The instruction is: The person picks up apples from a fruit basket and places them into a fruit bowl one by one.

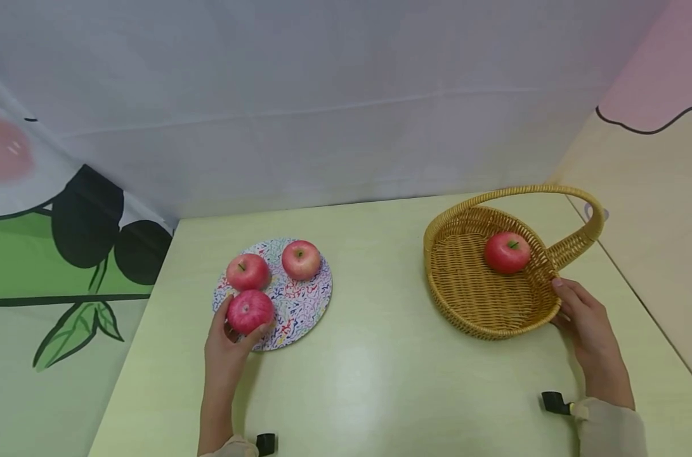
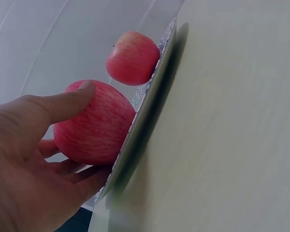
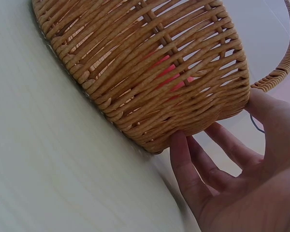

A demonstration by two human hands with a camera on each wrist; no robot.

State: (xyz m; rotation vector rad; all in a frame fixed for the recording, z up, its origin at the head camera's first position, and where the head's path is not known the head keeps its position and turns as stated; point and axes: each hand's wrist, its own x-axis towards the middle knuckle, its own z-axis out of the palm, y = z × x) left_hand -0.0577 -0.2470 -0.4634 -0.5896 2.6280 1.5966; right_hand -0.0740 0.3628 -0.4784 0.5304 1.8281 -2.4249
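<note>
My left hand holds a red apple at the near left of a round patterned plate. In the left wrist view the thumb lies over that apple and the fingers curl beneath it; the apple sits at the plate's edge. Two more apples, one red and one paler, rest on the plate. Over on the right, my right hand grips the side of a wicker basket, thumb at the rim and fingertips against the outer weave. Inside the basket lies one red apple.
Plate and basket stand apart on a pale table. The basket's tall arched handle rises over its far side. A grey-white cloth hangs behind the table, and a printed backdrop is at the left.
</note>
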